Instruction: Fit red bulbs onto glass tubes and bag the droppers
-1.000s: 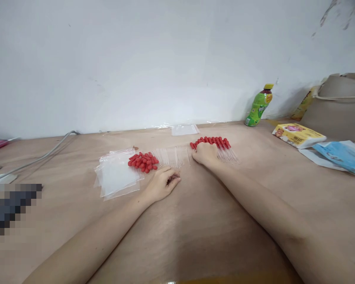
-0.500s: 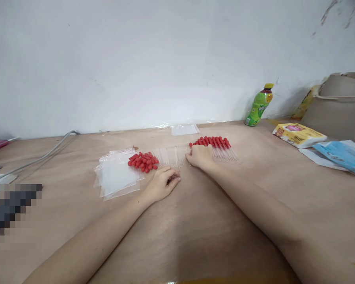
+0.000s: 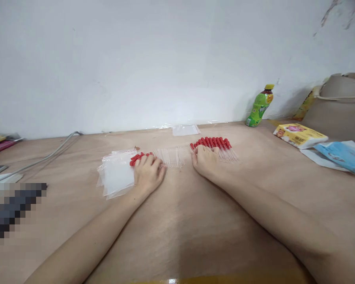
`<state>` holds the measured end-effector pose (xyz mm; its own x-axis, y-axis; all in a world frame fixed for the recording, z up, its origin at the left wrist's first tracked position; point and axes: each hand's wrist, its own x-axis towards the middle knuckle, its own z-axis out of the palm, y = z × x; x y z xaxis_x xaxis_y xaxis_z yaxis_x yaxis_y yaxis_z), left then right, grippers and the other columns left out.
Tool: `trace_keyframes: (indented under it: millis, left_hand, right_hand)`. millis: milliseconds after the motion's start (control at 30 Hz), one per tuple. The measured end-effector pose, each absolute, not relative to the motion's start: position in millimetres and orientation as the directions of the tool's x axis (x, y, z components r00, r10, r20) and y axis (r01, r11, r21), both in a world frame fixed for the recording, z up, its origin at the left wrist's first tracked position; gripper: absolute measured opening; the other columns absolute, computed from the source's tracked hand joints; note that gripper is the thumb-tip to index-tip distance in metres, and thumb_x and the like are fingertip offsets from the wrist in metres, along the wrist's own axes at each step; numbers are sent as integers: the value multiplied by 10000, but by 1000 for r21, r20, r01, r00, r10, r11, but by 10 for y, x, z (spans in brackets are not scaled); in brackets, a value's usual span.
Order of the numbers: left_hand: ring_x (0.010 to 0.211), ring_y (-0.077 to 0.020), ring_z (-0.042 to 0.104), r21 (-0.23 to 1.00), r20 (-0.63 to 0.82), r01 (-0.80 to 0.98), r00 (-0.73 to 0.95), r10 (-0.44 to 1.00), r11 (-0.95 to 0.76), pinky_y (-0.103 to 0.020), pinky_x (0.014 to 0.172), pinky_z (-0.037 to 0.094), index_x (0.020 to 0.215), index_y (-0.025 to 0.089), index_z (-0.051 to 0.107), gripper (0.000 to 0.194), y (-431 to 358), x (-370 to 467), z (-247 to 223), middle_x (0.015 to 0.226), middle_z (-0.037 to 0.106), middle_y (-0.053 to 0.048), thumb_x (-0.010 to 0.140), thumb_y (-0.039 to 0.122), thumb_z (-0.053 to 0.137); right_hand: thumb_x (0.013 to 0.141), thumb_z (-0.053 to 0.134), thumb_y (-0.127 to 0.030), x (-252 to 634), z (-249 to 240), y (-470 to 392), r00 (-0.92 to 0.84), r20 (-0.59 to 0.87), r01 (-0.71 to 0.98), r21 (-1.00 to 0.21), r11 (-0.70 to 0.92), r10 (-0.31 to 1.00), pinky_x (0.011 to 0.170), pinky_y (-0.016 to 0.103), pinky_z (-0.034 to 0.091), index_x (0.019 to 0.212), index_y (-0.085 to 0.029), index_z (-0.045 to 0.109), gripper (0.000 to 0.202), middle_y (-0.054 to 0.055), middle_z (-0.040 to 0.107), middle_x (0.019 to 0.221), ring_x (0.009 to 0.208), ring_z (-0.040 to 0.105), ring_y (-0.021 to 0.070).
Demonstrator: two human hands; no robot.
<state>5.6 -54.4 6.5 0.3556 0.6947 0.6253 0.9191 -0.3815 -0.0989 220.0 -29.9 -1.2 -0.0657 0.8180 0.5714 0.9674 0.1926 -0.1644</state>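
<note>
- Left hand (image 3: 148,171) is lying palm-down over the pile of loose red bulbs (image 3: 137,157), fingers curling onto them; whether a bulb is actually pinched under the fingers cannot be told.
- Right hand (image 3: 205,159) is resting fingers-down on the near edge of the row of assembled droppers (image 3: 217,146), with red caps just beyond the fingertips and glass tips fanning out to its right. It is pressing rather than gripping, and nothing is seen closed in it.
- Clear glass tubes (image 3: 173,157) are lying flat in a row between the two hands, touching neither as far as can be seen.
- Judgement: picking goes best one bulb at a time, taken from the pile's edge so the rest are not scattering; light pressure on the dropper row, since glass stems are likely rolling or cracking under load.
- Stack of clear zip bags (image 3: 116,177) is lying flat just left of the left hand, touching the bulb pile; they look empty.
- One more clear bag (image 3: 185,129) is lying beyond both hands, near the wall; contents cannot be told.
- Green drink bottle (image 3: 259,105) is standing capped, well beyond the right hand.
</note>
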Motion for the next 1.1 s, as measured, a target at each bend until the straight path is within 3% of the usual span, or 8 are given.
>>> trace_keyframes:
  millis: [167,667,767,933,1100]
  left_hand:
    - [838,-258,465,-111,680,969,236,694,-221,-386,708,297,741,190,602,190,-413,-51,120,847,566,-87,807,315,475]
    - [868,-277,456,-34,693,981,160,703,-190,-406,727,298,697,175,623,211,-344,-19,82,853,554,-101,769,328,498]
    - [877,-264,456,34,730,955,178,660,-295,-410,760,313,766,172,629,187,-447,25,112,868,540,-94,770,318,513]
    - [810,-184,471,131,612,671,525,592,-730,-338,753,392,862,180,618,150,-656,99,94,865,514,-60,756,250,539]
    - [815,-166,499,258,476,593,609,634,-763,-302,717,443,890,174,591,163,-736,143,50,914,494,-62,750,186,509]
  right_hand:
    - [876,308,-276,2566,-193,-537,-266,683,904,-67,422,680,807,343,204,759,-154,493,251,45,594,692,649,496,154]
    - [871,349,-243,2663,-182,-578,-321,615,849,-151,507,720,777,324,240,827,-158,479,162,48,635,779,685,542,155]
    - [870,347,-229,2661,-173,-576,-325,605,840,-168,516,727,766,320,250,823,-161,473,151,43,630,779,693,544,155]
    - [857,367,-206,2660,-173,-579,-331,601,806,-221,549,728,770,315,276,811,-166,480,129,47,628,792,735,551,160]
    - [847,432,-243,2629,-209,-639,-316,586,756,-320,571,746,795,327,306,937,-157,525,156,54,637,806,746,565,162]
